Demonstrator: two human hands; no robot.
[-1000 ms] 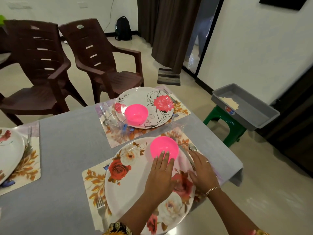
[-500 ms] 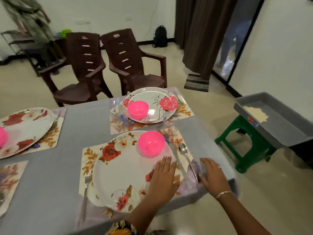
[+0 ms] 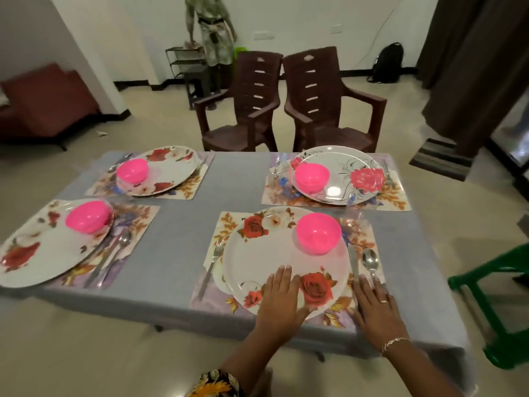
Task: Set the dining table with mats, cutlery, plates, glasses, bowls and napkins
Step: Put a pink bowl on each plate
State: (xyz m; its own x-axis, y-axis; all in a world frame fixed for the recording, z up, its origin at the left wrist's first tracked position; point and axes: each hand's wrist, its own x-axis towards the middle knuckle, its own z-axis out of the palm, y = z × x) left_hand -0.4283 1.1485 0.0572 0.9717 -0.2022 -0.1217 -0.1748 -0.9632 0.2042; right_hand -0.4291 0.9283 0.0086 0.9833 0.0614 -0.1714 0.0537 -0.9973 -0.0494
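Pink bowl (image 3: 318, 232) on the floral plate (image 3: 266, 253) by the near edge of the table (image 3: 183, 245) | left hand (image 3: 282, 299) flat on plate, probably squaring it | right hand (image 3: 375, 306) flat too, fingers straight at knife (image 3: 353, 260) and spoon (image 3: 370, 260) handles, guessing lining them up

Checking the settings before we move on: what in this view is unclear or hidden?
Head view: the near left plate is cut by the left edge and blurred.
Ends of the knife and spoon handles: under fingers of the right hand.
The glass beside the far right plate: clear, blurred; others not findable.
Any napkins: lost against the patterned mats.
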